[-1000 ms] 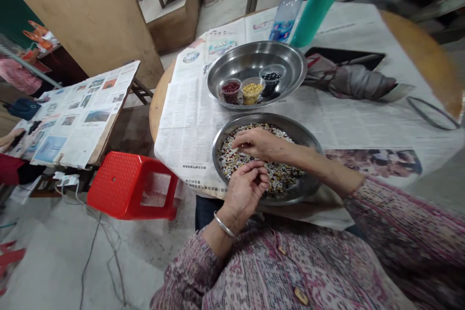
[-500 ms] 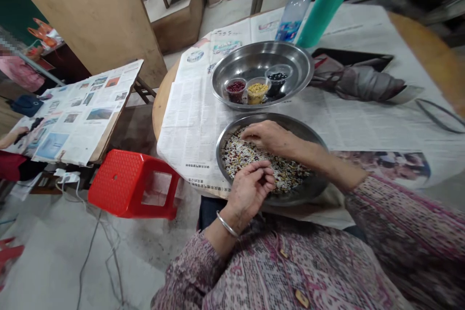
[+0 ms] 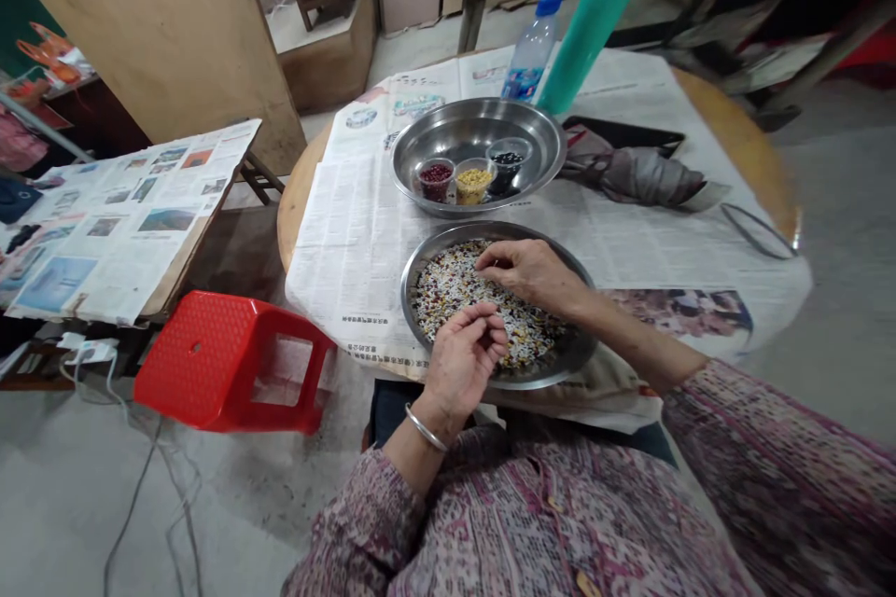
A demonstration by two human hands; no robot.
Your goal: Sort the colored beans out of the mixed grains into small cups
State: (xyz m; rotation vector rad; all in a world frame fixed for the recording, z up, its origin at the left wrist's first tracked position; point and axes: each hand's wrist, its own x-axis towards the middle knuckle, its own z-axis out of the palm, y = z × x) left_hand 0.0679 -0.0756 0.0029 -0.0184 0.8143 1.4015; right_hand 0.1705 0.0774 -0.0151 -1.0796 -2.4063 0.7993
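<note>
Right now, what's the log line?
left hand: fingers curled, over near basin | right hand: over mixed grains | three cups: far basin

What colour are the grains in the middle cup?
The grains are yellow, clearest in the head view.

Grains (image 3: pixel 448 283) speckled white, yellow, dark

Two steel basins (image 3: pixel 455 135), three clear cups (image 3: pixel 471 197), one blue-capped bottle (image 3: pixel 528 56), one red stool (image 3: pixel 203 359), one bracelet (image 3: pixel 424 430)
</note>
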